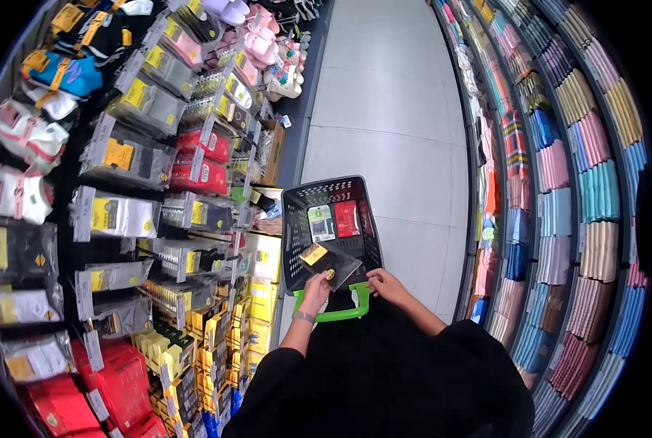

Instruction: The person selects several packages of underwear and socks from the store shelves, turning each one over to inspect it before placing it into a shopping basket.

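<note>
My left hand point(315, 287) holds a dark packet point(332, 264) with a yellow label, tilted over the near edge of a black shopping basket point(296, 241). The basket has a green handle point(340, 314) and holds a grey-green packet point(321, 222) and a red packet point(346, 217). My right hand point(386, 283) rests on the basket's near rim beside the dark packet, fingers curled on the rim. Black sleeves cover both my arms.
To the left, racks hold hanging packets of socks point(121, 157), red packs point(202, 164) and slippers point(264, 47). On the right stand shelves of folded towels point(585, 197). A pale tiled aisle floor point(384, 109) runs ahead between them.
</note>
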`<state>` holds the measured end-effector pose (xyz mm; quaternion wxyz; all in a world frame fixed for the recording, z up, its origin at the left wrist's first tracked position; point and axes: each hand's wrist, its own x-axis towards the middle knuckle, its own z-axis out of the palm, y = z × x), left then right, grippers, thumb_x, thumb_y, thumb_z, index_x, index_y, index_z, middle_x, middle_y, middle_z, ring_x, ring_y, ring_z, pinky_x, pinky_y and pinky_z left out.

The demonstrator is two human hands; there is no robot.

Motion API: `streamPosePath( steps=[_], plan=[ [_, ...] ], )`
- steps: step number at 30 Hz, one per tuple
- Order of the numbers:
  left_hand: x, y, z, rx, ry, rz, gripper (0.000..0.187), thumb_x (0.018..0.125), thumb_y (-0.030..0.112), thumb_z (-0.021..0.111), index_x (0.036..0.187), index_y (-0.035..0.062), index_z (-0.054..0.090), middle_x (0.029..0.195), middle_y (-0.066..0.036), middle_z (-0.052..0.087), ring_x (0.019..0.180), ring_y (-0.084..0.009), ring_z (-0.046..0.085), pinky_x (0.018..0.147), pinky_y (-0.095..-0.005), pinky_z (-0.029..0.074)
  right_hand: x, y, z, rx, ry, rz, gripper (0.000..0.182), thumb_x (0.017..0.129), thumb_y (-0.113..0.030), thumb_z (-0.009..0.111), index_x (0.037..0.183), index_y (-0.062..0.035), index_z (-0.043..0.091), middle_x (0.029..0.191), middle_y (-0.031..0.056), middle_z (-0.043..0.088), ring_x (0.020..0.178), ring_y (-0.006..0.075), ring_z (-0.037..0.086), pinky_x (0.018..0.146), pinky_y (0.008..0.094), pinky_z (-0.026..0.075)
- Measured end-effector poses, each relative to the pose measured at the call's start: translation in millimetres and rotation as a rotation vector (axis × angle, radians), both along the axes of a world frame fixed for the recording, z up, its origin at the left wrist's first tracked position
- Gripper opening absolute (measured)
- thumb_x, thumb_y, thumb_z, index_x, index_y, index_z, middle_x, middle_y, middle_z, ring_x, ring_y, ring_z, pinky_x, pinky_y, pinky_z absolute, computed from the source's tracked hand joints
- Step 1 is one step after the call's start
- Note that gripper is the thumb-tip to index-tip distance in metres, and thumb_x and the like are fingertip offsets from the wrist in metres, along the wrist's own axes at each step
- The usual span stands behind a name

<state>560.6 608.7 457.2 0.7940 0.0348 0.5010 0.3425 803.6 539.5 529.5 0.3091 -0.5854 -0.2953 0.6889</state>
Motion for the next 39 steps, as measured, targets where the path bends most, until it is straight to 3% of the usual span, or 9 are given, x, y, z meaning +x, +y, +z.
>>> streamPosePath(
  steps=[6, 11, 18, 20, 22, 26, 32, 34, 39],
  plan=[
    [19, 59, -91, -0.23, 0.015, -0.081, 0.006, 0.085, 0.009, 0.061, 0.088, 0.0043, 0.059, 0.079, -0.004, 0.06, 0.072, -0.0159, 0.056, 0.064, -0.0285, 0.044, -12, -25, -16, 0.01, -0.222, -0.097, 0.021, 0.095, -0.012, 0.046, 0.109, 0.0013, 0.054, 0.091, 0.0073, 0.061, 0.083, 0.0134, 0.059, 0.075, 0.0258, 0.048],
    [13, 92, -214, -0.344, 0.027, -0.107, 0.01, 0.085, 0.007, 0.06, 0.093, 0.003, 0.059, 0.092, -0.011, 0.064, 0.088, -0.024, 0.063, 0.08, -0.0361, 0.051, -46, -16, 16, -0.111, -0.16, -0.253, 0.02, 0.096, -0.013, 0.047, 0.106, 0.001, 0.057, 0.092, 0.0051, 0.062, 0.088, 0.0116, 0.057, 0.082, 0.0258, 0.045],
    [22, 153, -307, -0.359, 0.076, -0.015, 0.005, 0.082, 0.008, 0.061, 0.085, 0.0059, 0.058, 0.074, -0.004, 0.059, 0.067, -0.0181, 0.057, 0.073, -0.0337, 0.05, -72, 7, 23, -0.247, 0.013, -0.338, 0.023, 0.098, -0.012, 0.044, 0.113, 0.0021, 0.055, 0.097, 0.008, 0.063, 0.093, 0.0135, 0.06, 0.086, 0.0252, 0.045],
    [23, 164, -325, -0.322, 0.032, -0.032, 0.016, 0.084, 0.016, 0.063, 0.093, 0.0043, 0.056, 0.087, -0.01, 0.063, 0.078, -0.0213, 0.061, 0.08, -0.0361, 0.051, -74, 11, 20, -0.289, 0.02, -0.365, 0.023, 0.097, -0.011, 0.044, 0.113, 0.0021, 0.055, 0.097, 0.0081, 0.063, 0.093, 0.0136, 0.06, 0.086, 0.0252, 0.045],
    [31, 169, -313, -0.445, 0.021, -0.063, 0.041, 0.088, 0.028, 0.063, 0.117, 0.0027, 0.05, 0.115, -0.018, 0.06, 0.107, -0.0275, 0.058, 0.095, -0.0364, 0.046, -76, 9, 17, -0.328, 0.032, -0.39, 0.023, 0.097, -0.011, 0.044, 0.113, 0.002, 0.055, 0.097, 0.0083, 0.063, 0.092, 0.0137, 0.06, 0.085, 0.0253, 0.045],
    [35, 133, -294, -0.454, 0.129, -0.497, 0.059, 0.089, 0.036, 0.059, 0.132, 0.0002, 0.039, 0.122, -0.023, 0.056, 0.107, -0.03, 0.059, 0.087, -0.038, 0.052, -77, 2, 7, -0.269, -0.014, -0.386, 0.022, 0.097, -0.011, 0.045, 0.112, 0.0014, 0.057, 0.095, 0.008, 0.063, 0.09, 0.0136, 0.06, 0.083, 0.0252, 0.046],
    [30, 67, -226, -0.212, 0.076, -1.043, 0.04, 0.091, 0.037, 0.054, 0.115, 0.005, 0.052, 0.1, -0.012, 0.067, 0.087, -0.018, 0.065, 0.076, -0.0312, 0.053, -75, -3, 10, -0.204, -0.142, -0.188, 0.021, 0.095, -0.012, 0.049, 0.11, 0.0006, 0.057, 0.092, 0.0076, 0.065, 0.085, 0.0133, 0.062, 0.078, 0.0259, 0.048],
    [22, 52, -206, -0.098, 0.221, -1.107, 0.027, 0.089, 0.031, 0.055, 0.094, 0.0059, 0.062, 0.087, -0.006, 0.067, 0.073, -0.0116, 0.06, 0.067, -0.0282, 0.051, -73, 0, 20, -0.164, -0.192, -0.11, 0.023, 0.093, -0.015, 0.05, 0.11, -0.0006, 0.057, 0.09, 0.0081, 0.066, 0.084, 0.0151, 0.063, 0.077, 0.0267, 0.049],
    [-2, 49, -118, 0.391, 0.279, -1.109, 0.026, 0.089, 0.024, 0.052, 0.084, 0.0015, 0.063, 0.076, -0.004, 0.063, 0.07, -0.0114, 0.058, 0.064, -0.026, 0.047, -76, -1, 45, 0.127, -0.361, 0.318, 0.028, 0.09, -0.025, 0.053, 0.105, -0.0024, 0.059, 0.09, 0.0121, 0.067, 0.085, 0.0289, 0.065, 0.075, 0.0368, 0.051]
  ],
)
